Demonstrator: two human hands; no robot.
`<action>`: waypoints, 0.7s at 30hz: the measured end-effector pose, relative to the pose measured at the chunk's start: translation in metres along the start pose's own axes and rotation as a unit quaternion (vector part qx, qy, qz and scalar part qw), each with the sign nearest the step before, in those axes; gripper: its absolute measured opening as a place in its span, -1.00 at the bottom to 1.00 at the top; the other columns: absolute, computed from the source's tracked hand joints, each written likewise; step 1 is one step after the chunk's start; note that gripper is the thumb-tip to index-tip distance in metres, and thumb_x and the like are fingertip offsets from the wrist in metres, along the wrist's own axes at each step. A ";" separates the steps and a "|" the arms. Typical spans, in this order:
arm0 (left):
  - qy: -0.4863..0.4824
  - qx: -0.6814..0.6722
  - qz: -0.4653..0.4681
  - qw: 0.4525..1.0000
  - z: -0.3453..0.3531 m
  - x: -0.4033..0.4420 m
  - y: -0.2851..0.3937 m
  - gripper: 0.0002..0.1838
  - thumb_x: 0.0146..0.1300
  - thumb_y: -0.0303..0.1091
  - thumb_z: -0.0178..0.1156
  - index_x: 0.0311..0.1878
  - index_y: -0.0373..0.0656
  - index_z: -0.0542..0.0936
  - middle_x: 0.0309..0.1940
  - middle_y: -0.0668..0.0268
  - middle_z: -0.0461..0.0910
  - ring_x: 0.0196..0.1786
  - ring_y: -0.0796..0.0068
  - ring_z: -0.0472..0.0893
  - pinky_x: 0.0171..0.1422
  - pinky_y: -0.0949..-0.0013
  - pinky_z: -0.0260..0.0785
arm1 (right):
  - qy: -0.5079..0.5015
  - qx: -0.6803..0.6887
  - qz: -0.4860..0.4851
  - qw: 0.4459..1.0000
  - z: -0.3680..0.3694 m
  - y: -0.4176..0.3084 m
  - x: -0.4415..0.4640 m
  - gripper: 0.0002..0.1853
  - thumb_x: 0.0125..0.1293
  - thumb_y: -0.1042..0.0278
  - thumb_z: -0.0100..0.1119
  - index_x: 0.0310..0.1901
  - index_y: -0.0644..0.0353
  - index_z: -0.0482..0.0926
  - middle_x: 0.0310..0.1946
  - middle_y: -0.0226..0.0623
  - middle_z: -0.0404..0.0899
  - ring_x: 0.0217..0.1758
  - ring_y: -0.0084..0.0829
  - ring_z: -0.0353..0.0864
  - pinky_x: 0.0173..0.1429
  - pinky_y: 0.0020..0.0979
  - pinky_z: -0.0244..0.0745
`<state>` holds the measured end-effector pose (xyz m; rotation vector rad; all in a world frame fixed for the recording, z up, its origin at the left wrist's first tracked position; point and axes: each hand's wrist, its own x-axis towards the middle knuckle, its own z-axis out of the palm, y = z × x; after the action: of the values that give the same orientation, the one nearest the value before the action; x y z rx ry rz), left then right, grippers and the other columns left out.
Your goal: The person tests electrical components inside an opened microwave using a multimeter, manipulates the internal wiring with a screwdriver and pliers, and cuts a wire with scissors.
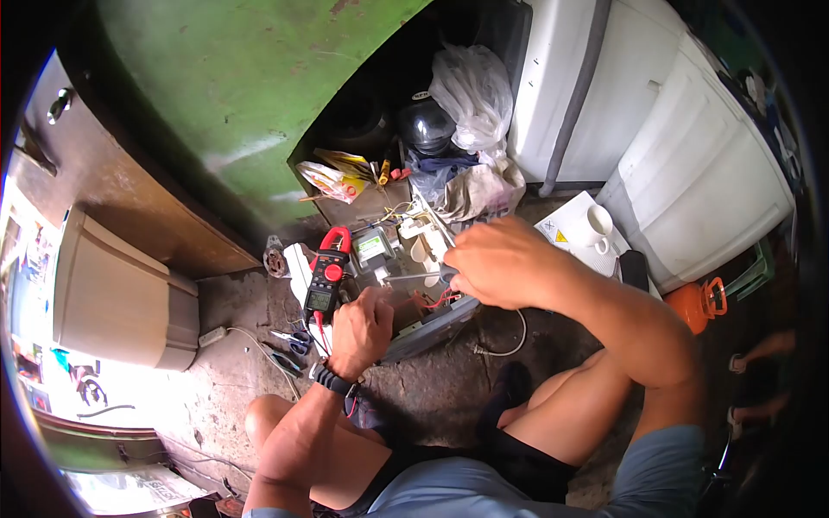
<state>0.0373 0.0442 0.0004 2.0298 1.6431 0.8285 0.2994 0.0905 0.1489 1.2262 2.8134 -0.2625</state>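
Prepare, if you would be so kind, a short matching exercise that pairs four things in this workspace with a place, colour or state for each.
Things:
1. Clamp meter
2. Mug
3. Screwdriver
4. Scissors

Descriptions:
A. Lying on the floor
B. Held in the right hand
C. Red and black
D. White

Right pairs: 1-C, 2-D, 3-B, 4-A.

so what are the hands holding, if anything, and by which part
The right hand grips what looks like a screwdriver by its dark handle; whether the left hand holds anything cannot be told.
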 end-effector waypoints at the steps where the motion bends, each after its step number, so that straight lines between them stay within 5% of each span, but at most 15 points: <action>1: -0.010 0.012 0.008 1.000 -0.001 0.000 0.001 -0.78 0.50 -0.34 0.17 0.01 -0.18 0.75 -0.35 -0.11 0.77 -0.28 -0.24 0.78 -0.10 -0.13 0.65 | 0.008 -0.021 -0.031 0.999 -0.006 0.003 0.005 -0.68 0.48 0.13 0.37 -0.18 0.28 0.79 -0.28 -0.04 0.80 -0.09 0.09 0.84 0.03 0.06 0.71; 10: 0.000 0.038 0.046 0.998 0.002 0.000 -0.001 -0.78 0.48 -0.35 0.19 -0.01 -0.20 0.76 -0.38 -0.11 0.76 -0.31 -0.22 0.78 -0.16 -0.12 0.63 | -0.054 -0.163 -0.096 0.981 -0.048 0.008 0.064 -0.84 0.21 0.23 0.46 -0.28 0.11 0.84 -0.38 -0.10 0.81 -0.20 0.01 0.86 -0.13 0.03 0.72; 14: -0.005 0.015 0.013 1.000 -0.002 0.001 0.001 -0.79 0.48 -0.36 0.20 -0.04 -0.21 0.78 -0.39 -0.10 0.75 -0.31 -0.21 0.78 -0.17 -0.11 0.62 | -0.052 -0.167 -0.106 0.979 -0.046 0.012 0.064 -0.83 0.21 0.22 0.46 -0.26 0.10 0.84 -0.36 -0.13 0.82 -0.20 0.00 0.86 -0.13 0.03 0.72; 16: 0.017 -0.034 0.017 0.999 0.000 0.002 -0.006 -0.74 0.49 -0.36 0.20 0.00 -0.29 0.80 -0.39 -0.11 0.75 -0.44 -0.08 0.75 -0.28 0.06 0.57 | -0.056 -0.163 -0.094 0.981 -0.044 0.015 0.057 -0.84 0.24 0.23 0.44 -0.24 0.09 0.85 -0.35 -0.18 0.82 -0.17 0.00 0.86 -0.11 0.02 0.72; 21: 0.019 0.027 0.044 0.998 0.003 -0.003 -0.003 -0.79 0.47 -0.36 0.21 -0.05 -0.23 0.77 -0.43 -0.11 0.74 -0.35 -0.19 0.77 -0.19 -0.08 0.62 | 0.000 -0.172 -0.116 0.978 -0.029 0.014 0.048 -0.86 0.25 0.26 0.41 -0.22 0.04 0.87 -0.34 -0.26 0.82 -0.14 -0.07 0.88 -0.10 0.00 0.76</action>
<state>0.0369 0.0427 -0.0048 2.1496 1.6233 0.8650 0.2771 0.1397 0.1695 0.8287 2.8385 0.2083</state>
